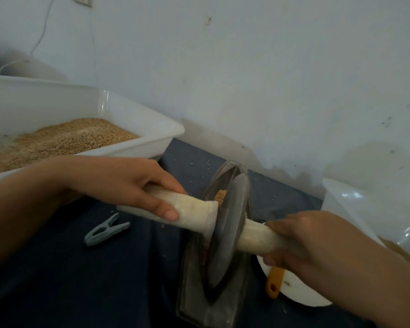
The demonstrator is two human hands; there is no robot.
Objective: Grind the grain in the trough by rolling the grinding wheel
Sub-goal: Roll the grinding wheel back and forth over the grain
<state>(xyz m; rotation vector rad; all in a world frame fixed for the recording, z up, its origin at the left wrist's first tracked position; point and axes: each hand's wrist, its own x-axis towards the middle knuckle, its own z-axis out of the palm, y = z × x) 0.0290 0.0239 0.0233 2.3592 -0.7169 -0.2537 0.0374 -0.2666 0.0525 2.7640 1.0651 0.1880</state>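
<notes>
A dark metal boat-shaped trough (194,287) lies on a dark blue cloth, pointing away toward the wall. A grey grinding wheel (230,228) stands upright in its groove, on a pale cream axle handle that sticks out on both sides. My left hand (137,185) grips the left end of the handle (194,211). My right hand (301,245) grips the right end. Tan grain (220,196) shows in the groove beyond the wheel and along its left side; the rest of the groove is hidden by the wheel.
A white plastic tub (137,119) holding a heap of tan grain stands at the left. A grey-green clothes peg (104,230) lies on the cloth (81,280). A white plate with a yellow-handled tool (273,282) sits right of the trough. A clear plastic container (355,204) stands far right by the wall.
</notes>
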